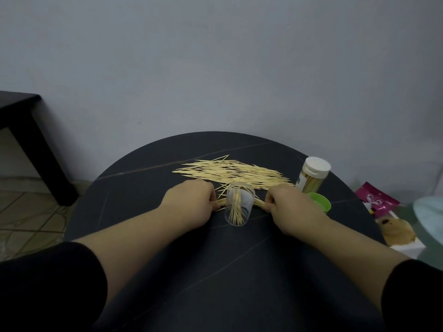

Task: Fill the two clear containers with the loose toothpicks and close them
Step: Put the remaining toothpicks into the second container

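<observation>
Step in hand, by my reading: evening up a bundle of toothpicks (221,202) before it goes into the open clear container (238,204).

To do it well, probably:
- keep the sticks parallel and press the ends flush
- release one end, stand the bundle upright, lower it in end first
- steady the container with the free hand; it looks light and easy to tip
- take modest bundles so none catch on the rim

Left hand (191,200), just left of the container: back of hand up, fingers curled under and pinching one end of the bundle. Wrist low over the table (215,259), forearm coming straight in.

Container: upright, no lid, a few sticks leaning inside, far from full. The bundle runs just behind it, from hand to hand.

Loose toothpicks (230,173): broad pile behind the container. Most of the filling is not yet done.

Right hand (290,207), just right of the container: mirror pose, fingers curled and pinching the other end.

Further right: green lid (320,202) lying on the table, partly hidden by that hand. Behind it, capped container (311,176), white cap on, packed with sticks; looks finished.
</observation>
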